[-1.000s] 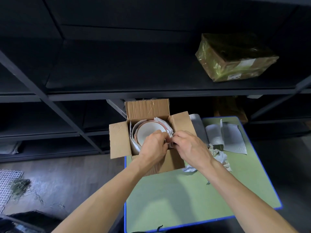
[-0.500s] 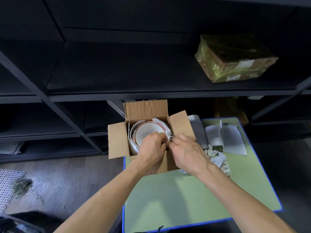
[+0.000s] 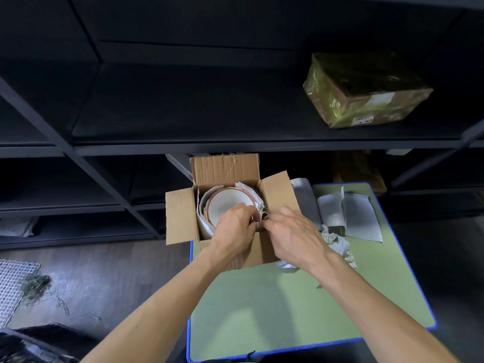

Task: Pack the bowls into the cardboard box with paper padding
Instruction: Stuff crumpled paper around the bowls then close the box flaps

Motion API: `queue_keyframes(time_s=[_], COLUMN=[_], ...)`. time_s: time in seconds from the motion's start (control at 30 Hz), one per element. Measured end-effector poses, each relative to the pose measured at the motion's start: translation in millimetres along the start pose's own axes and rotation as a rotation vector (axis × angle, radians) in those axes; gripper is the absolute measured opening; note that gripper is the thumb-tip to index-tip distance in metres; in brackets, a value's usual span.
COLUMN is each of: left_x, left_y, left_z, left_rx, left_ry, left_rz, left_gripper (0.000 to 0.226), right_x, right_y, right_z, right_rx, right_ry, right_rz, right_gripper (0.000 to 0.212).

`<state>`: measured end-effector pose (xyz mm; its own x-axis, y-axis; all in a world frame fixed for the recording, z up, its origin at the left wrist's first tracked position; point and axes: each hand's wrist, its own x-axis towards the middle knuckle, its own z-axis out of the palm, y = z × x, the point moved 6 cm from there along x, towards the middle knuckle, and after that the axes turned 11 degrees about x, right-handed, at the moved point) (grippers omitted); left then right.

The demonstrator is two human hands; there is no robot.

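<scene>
Bowl sits in cardboard box, paper padding around it. Left hand and right hand pinch padding at its rim. Flaps open; packing judged nearly complete.

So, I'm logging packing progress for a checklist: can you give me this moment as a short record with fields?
Box: cardboard box, flaps open, on green table's far left corner
Contents: white bowl, paper padding around it
Hands: left hand and right hand pinch the padding at the bowl's near right rim
Spare: crumpled paper and flat sheets on the table, right of the box
</scene>
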<state>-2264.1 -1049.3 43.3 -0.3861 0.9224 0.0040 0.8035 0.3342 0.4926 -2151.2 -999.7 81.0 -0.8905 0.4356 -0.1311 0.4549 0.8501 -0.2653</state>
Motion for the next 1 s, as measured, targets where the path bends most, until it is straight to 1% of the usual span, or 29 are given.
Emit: queue_keyframes(time_s=[0.13, 0.37, 0.5, 0.63, 0.77, 0.83, 0.93, 1.0], left_x=[-0.8, -1.4, -3.5, -5.3, -7.6, -9.1, -11.4, -12.0], left_y=[1.8, 0.2, 1.3, 2.9, 7.7, 9.5, 11.1, 14.1], left_z=[-0.1, 2.7, 0.6, -1.1, -4.6, -4.7, -6.2, -7.9], left_rx=[0.011, 0.028, 0.028, 0.038, 0.039, 0.041, 0.05, 0.057], left_ry=[0.006, -0.005, 0.003, 0.014, 0.019, 0.016, 0.032, 0.061], left_rz=[-0.015, -0.023, -0.028, -0.038, -0.041, -0.031, -0.038, -0.038], left_gripper=[0.014, 0.014, 0.01, 0.012, 0.012, 0.012, 0.013, 0.013], right_x=[0.1, 3.3, 1.5, 0.3, 5.3, 4.5, -3.5, -11.3], right_y=[-3.0, -1.8, 1.4, -1.2, -3.4, -2.1, 5.0, 14.1], right_z=[4.0, 5.6, 1.1, 0.6, 3.6, 2.5, -5.8, -10.7], right_rx=[0.048, 0.052, 0.025, 0.049, 0.013, 0.024, 0.039, 0.067], right_ry=[-0.079, -0.112, -0.046, -0.104, -0.136, -0.122, -0.019, 0.019], right_rz=[0.008, 0.047, -0.013, -0.023, -0.03, -0.045, -0.088, -0.112], right_gripper=[0.052, 0.044, 0.049, 0.055, 0.048, 0.048, 0.045, 0.042])
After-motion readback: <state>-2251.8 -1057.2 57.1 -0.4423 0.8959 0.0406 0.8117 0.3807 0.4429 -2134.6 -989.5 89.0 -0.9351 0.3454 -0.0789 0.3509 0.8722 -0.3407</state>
